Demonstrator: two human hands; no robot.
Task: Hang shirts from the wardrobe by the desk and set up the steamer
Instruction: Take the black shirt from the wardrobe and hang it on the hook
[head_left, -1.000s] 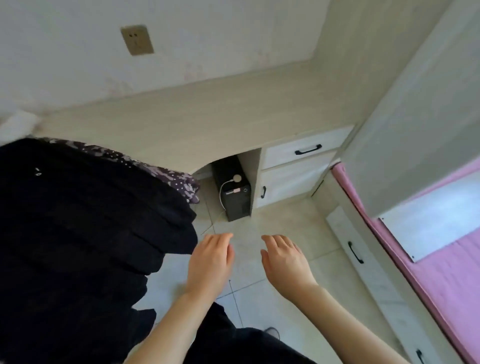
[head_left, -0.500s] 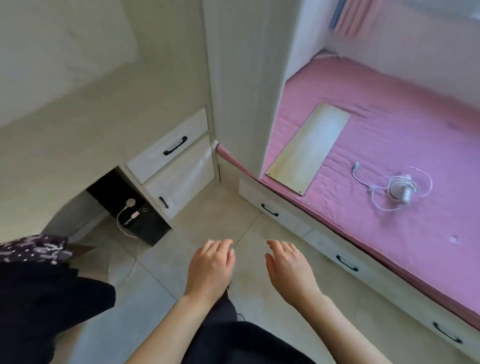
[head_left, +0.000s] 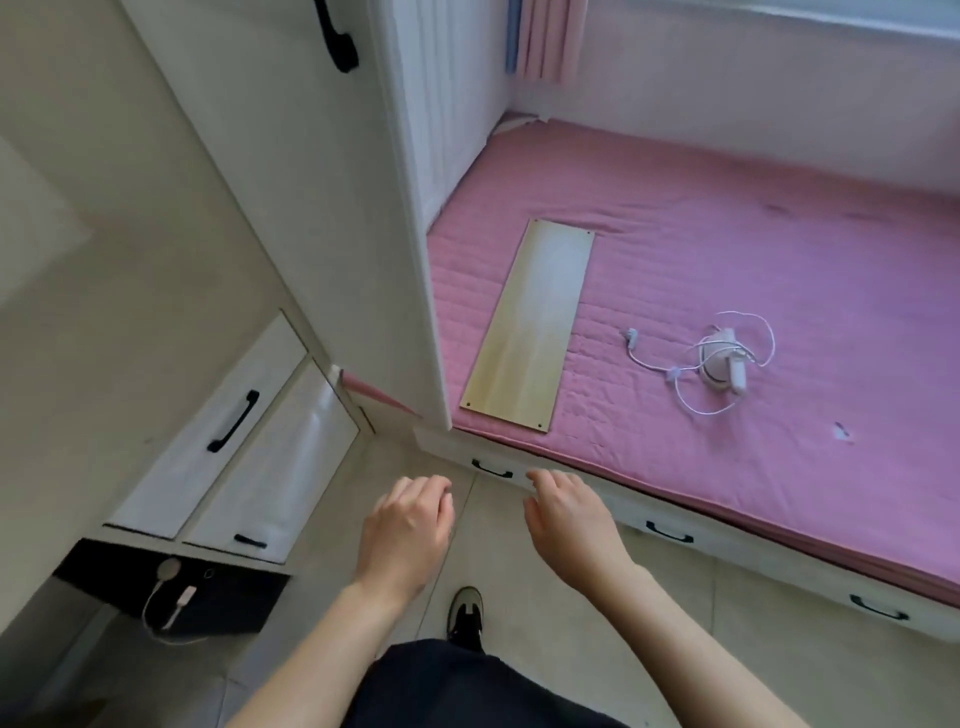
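Note:
A small white steamer (head_left: 719, 364) lies on the pink bed (head_left: 779, 249) with its white cord and plug (head_left: 631, 335) looped around it. The tall white wardrobe (head_left: 291, 171) rises at the upper left, its black door handle (head_left: 337, 39) near the top edge. The desk (head_left: 93, 291) sits to its left. My left hand (head_left: 405, 535) and my right hand (head_left: 571, 519) hover palm-down over the tiled floor, fingers loosely apart, holding nothing. No shirts are in view.
A pale wooden board (head_left: 530, 327) lies on the bed next to the wardrobe. White drawers with black handles (head_left: 234, 421) sit under the desk, and more drawers (head_left: 670, 532) run along the bed base. A black box (head_left: 171, 597) with a white cable stands under the desk. My shoe (head_left: 465, 613) is on the floor.
The view has swung right from the desk and a dark garment to the wardrobe and the bed with the steamer. Both hands stay in front, empty.

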